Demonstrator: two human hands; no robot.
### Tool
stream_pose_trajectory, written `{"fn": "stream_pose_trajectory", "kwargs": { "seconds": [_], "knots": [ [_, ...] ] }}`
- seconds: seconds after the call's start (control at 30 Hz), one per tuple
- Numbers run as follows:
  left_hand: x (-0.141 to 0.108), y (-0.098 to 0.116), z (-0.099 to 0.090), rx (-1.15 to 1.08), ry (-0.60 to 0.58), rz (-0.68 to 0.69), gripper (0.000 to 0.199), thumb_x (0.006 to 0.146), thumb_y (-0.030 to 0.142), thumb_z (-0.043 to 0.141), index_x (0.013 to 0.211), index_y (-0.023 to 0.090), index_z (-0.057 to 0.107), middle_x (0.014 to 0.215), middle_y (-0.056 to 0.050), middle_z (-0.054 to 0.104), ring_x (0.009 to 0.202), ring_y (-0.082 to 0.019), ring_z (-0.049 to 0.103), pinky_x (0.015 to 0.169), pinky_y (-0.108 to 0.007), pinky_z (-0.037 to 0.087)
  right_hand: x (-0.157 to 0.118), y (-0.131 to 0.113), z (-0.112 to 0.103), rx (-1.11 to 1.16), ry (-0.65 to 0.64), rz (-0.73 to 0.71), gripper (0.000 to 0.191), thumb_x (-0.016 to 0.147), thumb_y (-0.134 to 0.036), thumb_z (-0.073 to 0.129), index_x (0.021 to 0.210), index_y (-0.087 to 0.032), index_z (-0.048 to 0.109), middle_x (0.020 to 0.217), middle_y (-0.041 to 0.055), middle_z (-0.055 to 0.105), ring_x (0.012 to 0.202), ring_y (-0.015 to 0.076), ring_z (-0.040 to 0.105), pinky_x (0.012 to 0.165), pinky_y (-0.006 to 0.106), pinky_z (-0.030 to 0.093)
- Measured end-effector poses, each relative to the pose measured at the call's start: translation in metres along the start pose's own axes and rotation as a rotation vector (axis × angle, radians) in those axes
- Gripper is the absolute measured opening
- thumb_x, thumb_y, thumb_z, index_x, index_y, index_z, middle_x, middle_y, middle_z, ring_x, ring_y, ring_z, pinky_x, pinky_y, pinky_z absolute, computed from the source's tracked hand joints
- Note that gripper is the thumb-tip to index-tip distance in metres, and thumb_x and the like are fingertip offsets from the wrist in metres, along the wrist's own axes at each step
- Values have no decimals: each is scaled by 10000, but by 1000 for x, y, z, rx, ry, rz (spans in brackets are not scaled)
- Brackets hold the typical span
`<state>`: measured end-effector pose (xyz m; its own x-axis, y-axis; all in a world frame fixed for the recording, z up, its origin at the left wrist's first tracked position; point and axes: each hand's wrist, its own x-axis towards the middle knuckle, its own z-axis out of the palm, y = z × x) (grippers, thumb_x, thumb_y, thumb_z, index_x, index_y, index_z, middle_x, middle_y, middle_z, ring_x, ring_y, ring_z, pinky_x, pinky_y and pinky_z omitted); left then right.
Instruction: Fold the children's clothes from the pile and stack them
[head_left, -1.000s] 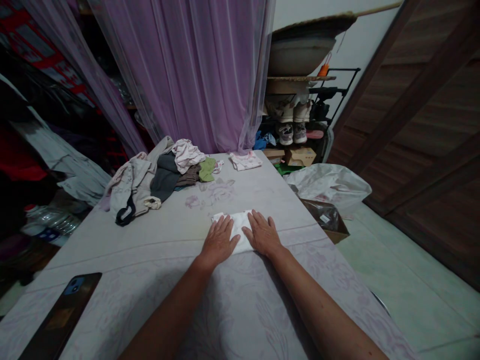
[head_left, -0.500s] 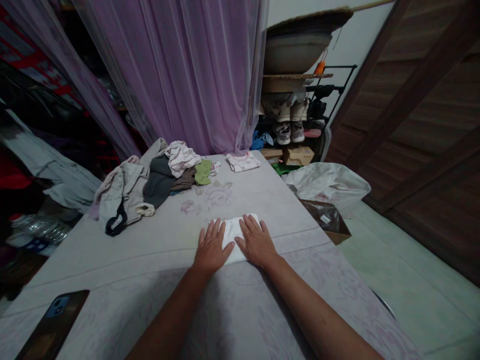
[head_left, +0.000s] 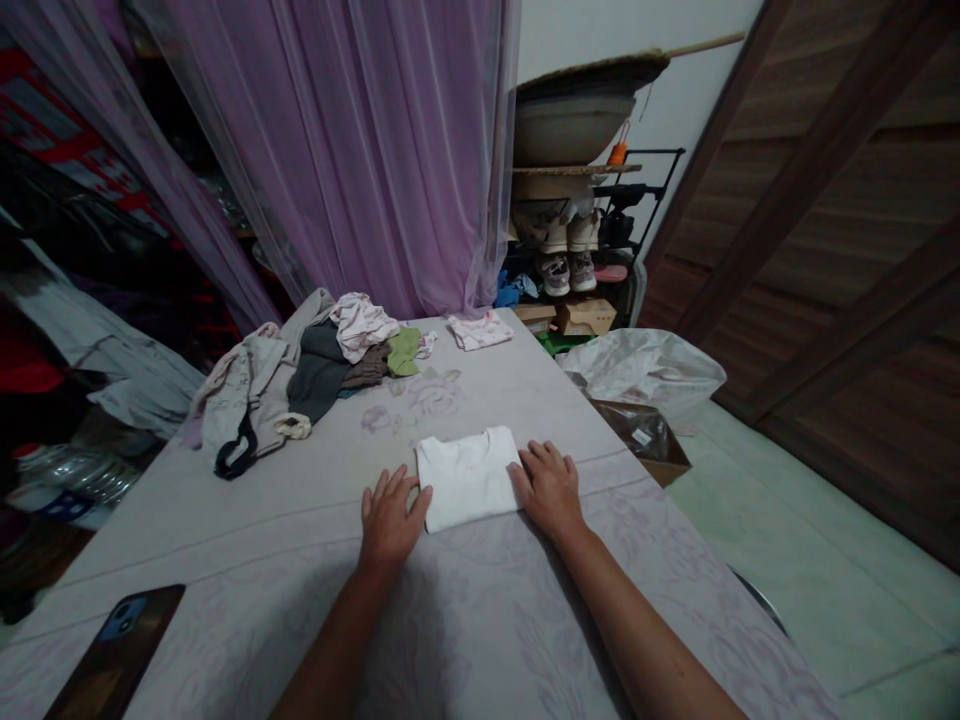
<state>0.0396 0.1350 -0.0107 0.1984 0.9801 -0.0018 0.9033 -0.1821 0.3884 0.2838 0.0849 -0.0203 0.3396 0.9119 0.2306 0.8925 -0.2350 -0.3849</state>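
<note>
Folded white cloth (head_left: 466,478) lying flat on pale floral bed cover (head_left: 480,620), between two open hands: left hand (head_left: 390,522) flat just beside it, right hand (head_left: 549,490) flat against its edge, neither gripping. Likely soft, light, limp; best pinched along folded edges from both sides.

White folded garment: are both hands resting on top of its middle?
No, the left hand and right hand lie at its two sides, leaving the top of the white folded garment uncovered.
</note>
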Motion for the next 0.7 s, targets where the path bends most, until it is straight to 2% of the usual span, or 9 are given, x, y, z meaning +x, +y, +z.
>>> {"fn": "stream_pose_trajectory", "kwargs": {
  "seconds": [0.1, 0.2, 0.3, 0.37, 0.43, 0.57, 0.7],
  "knots": [
    [-10, 10, 9, 10, 50, 13, 355, 891, 425, 499, 1129, 209, 649, 1456, -110, 505, 1403, -323, 364, 1140, -589, 230, -6, -6, -4, 8, -57, -20, 374, 917, -397, 501, 1168, -168, 657, 1418, 132, 528, 1371, 324, 367, 1126, 555, 216],
    [-16, 18, 21, -6, 139, 20, 438, 877, 397, 508, 1263, 195, 560, 1436, -136, 521, 1382, -311, 397, 1136, -566, 254, -9, -9, -2, 19, -67, -10, 343, 903, -366, 505, 1129, -163, 662, 1415, 136, 530, 1363, 314, 381, 1133, 525, 218],
    [-13, 18, 24, -67, 170, 13, 512, 888, 398, 489, 1349, 176, 471, 1413, -151, 536, 1349, -293, 442, 1128, -525, 290, -5, -7, 1, 21, -49, -2, 394, 902, -358, 491, 1217, -158, 618, 1413, 152, 524, 1347, 306, 405, 1123, 506, 246],
    [-2, 15, 18, -116, 163, 0, 536, 889, 416, 490, 1357, 157, 459, 1405, -160, 539, 1322, -279, 474, 1111, -467, 334, 6, -7, 1, 34, -36, 0, 464, 901, -366, 490, 1304, -147, 561, 1415, 167, 518, 1324, 294, 436, 1103, 472, 289],
    [15, 12, 8, -144, 158, -18, 523, 891, 427, 493, 1333, 147, 486, 1403, -165, 538, 1311, -267, 486, 1094, -410, 358, 24, -8, -1, 53, -46, 7, 476, 897, -370, 496, 1312, -145, 558, 1390, 168, 540, 1285, 278, 480, 1071, 426, 333],
    [49, 12, -10, -148, 109, -27, 374, 884, 394, 520, 1160, 160, 615, 1296, -142, 620, 1246, -266, 536, 1056, -395, 383, 62, -14, -7, 119, -159, 60, 317, 842, -320, 572, 1104, -179, 681, 1165, 110, 679, 1119, 247, 588, 968, 350, 399],
    [65, 13, -14, -270, 38, -1, 251, 855, 350, 561, 1029, 195, 654, 1097, -69, 706, 1071, -217, 635, 945, -340, 457, 77, -13, -9, 183, -201, 89, 193, 819, -271, 580, 943, -200, 709, 998, 47, 721, 946, 186, 638, 813, 267, 439]
  ]
}}
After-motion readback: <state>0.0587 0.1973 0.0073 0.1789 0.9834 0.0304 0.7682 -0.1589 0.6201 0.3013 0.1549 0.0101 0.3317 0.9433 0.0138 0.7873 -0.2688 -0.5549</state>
